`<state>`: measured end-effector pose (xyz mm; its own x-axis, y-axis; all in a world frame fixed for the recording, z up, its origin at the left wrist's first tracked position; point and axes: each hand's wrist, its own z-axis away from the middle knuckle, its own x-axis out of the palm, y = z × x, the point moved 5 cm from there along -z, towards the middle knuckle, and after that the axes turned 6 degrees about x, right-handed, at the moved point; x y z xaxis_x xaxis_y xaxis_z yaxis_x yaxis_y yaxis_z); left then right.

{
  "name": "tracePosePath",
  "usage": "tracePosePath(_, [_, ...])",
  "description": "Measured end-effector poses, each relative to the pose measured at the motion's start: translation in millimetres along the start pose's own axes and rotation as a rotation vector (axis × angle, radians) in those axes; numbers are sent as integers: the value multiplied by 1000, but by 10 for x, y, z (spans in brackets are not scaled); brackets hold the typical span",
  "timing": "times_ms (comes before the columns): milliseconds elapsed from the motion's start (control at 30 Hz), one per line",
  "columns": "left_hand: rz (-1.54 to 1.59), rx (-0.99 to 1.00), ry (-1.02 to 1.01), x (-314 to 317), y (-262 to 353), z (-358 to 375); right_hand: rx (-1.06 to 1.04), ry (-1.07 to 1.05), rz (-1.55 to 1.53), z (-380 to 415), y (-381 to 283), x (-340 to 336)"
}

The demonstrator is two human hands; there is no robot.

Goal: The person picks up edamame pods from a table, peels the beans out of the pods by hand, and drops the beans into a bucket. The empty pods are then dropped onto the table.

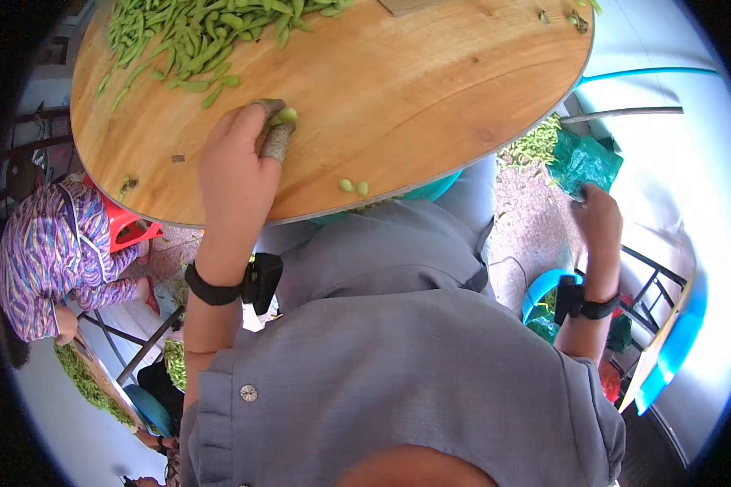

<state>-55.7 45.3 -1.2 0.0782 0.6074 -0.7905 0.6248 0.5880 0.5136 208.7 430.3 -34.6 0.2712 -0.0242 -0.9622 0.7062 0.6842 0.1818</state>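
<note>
Slender green pods point(207, 40) heap the wooden table point(398, 105); over it, our left hand point(240, 162) pinches a plump, pale-green pod point(284, 118); two smooth oval beans point(354, 187) lie near the rim; we cannot tell whether our right hand point(599, 221) grips anything.

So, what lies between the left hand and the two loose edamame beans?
In the head view, only bare wooden tabletop separates the left hand from those edamame beans.

Pod pile point(211, 24) cropped by top edge. Teal basin point(435, 188) mostly hidden under counter point(398, 105). Left hand point(240, 166) partly covers a green piece point(286, 117). Right hand point(599, 219) indistinct at the fingertips; I can't tell its contents.
</note>
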Motion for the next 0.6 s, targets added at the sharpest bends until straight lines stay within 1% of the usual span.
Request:
tracePosePath(67, [-204, 133, -37, 109, 45, -51, -223, 28, -303, 100, -486, 91])
tracePosePath(100, [-205, 137, -40, 115, 56, -57, -314, -21, -372, 134, -745, 160])
tracePosePath(133, [-224, 115, -110, 141, 50, -68, -404, -68, -444, 158, -1006, 224])
tracePosePath(167, [-246, 94, -179, 165, 43, -84, -471, -60, -401, 170, -1261, 287])
tracePosePath(200, [-250, 99, -179, 171, 47, -90, -542, -52, -357, 163, -1496, 362])
tracePosePath(267, [-269, 145, -201, 218, 47, -71, -591, -194, -211, 59, -1852, 698])
tracePosePath(300, [-273, 149, -200, 231, 33, -76, -591, -191, -216, -1, -1967, 856])
tracePosePath(367, [-230, 270, -96, 211, 66, -64, -804, 450, -342, 0, -2190, 957])
tracePosePath(400, [-233, 269, -91, 208, 50, -53, -809, 454, -342, -72, -2361, 1282])
tracePosePath(433, [-196, 228, -100, 205, 16, -36, -712, 119, -1015, -223, -2463, 1665])
tracePosePath(467, [-159, 188, -108, 195, -14, -24, -538, -263, -1651, -327, -2512, 1927])
tracePosePath(500, [-162, 184, -106, 157, -26, 6, -542, -267, -1651, -318, -2529, 1911])
tracePosePath(533, [-85, 133, -83, 90, -49, 51, -552, -255, -1633, -117, -1844, 1774])
tracePosePath(567, [-7, 85, -61, 19, -73, 90, -560, -239, -1617, -326, -2594, 1872])
tracePosePath(600, [-7, 87, -61, -66, -76, 130, -570, -225, -1598, -313, -2581, 1848])
